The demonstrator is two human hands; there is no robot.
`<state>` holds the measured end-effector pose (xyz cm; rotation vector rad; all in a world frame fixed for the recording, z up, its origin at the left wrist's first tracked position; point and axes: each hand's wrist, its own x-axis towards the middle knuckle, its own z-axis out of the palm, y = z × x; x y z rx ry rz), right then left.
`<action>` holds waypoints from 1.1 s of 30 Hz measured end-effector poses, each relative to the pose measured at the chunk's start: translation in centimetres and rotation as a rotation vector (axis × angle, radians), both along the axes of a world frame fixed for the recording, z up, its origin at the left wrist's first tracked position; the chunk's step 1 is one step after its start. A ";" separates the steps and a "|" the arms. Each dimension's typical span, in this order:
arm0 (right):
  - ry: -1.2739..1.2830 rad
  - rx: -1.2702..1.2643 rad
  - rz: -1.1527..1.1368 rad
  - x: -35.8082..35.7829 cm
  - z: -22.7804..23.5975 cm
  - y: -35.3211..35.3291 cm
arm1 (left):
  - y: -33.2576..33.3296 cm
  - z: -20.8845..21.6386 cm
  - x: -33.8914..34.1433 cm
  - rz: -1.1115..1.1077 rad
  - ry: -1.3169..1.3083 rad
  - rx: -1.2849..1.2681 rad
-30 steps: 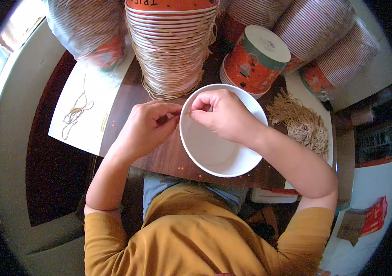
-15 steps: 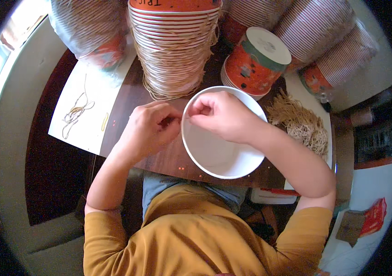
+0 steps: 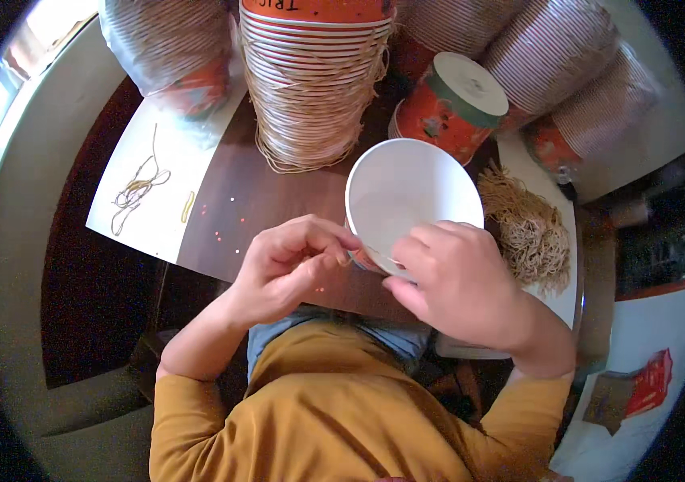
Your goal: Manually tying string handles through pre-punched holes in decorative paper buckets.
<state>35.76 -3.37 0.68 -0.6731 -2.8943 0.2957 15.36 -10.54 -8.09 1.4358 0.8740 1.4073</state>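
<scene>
A white-lined paper bucket (image 3: 407,181) stands tilted over the front of the table, its mouth facing up toward me. My right hand (image 3: 463,281) is closed over its near rim, fingers inside and thumb outside. At the rim's near left, my left hand (image 3: 290,269) is pinched; a small pale bit shows at the fingertips, too small to name. Beyond the bucket stands a tall nested stack of paper buckets (image 3: 318,88) with tan cords hanging round it. To the right lies a bundle of tan cords (image 3: 531,233).
An orange and green bucket (image 3: 451,112) sits upside down behind. Plastic-wrapped bucket stacks (image 3: 551,56) fill the back right, another wrapped stack (image 3: 174,48) the back left. A tangled cord (image 3: 138,193) and a yellow strip (image 3: 188,206) lie at left. Small specks dot the brown table (image 3: 278,197).
The bucket has shifted right and away from me. My right hand has moved from inside it down to its near rim. My left hand has come nearer me and right.
</scene>
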 end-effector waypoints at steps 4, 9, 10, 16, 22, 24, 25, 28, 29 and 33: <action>0.040 0.028 -0.038 1.0 0.0 -1.0 | 0.9 -0.2 1.2 -0.086 -0.229 -0.170; 0.472 0.067 -0.222 0.5 -3.5 -3.9 | 0.3 -1.1 2.3 -0.053 -0.319 -0.189; 0.516 0.067 -0.308 0.3 -4.6 -4.7 | 0.3 -1.2 2.6 -0.042 -0.305 -0.187; 0.612 0.154 -0.273 0.2 -5.6 -6.0 | -1.2 -1.8 4.3 0.020 -0.269 -0.116; 0.508 0.186 -0.117 0.5 -6.8 -7.7 | -1.3 -2.7 4.1 0.015 -0.176 0.084; 0.472 0.145 -0.088 1.0 -6.3 -7.5 | -1.2 -2.7 3.5 0.130 0.184 0.320; 0.464 0.112 -0.015 1.3 -5.3 -6.9 | -1.2 -2.7 3.4 0.147 0.174 0.310; 0.488 0.171 -0.057 3.1 -3.7 -5.2 | -1.5 -2.6 2.9 0.137 0.214 0.281; 0.502 0.183 -0.091 3.4 -3.6 -4.8 | -1.5 -2.1 2.8 0.141 0.248 0.290; 0.329 0.335 -0.017 2.3 -3.7 -4.2 | -1.0 -2.3 3.4 0.153 0.217 0.323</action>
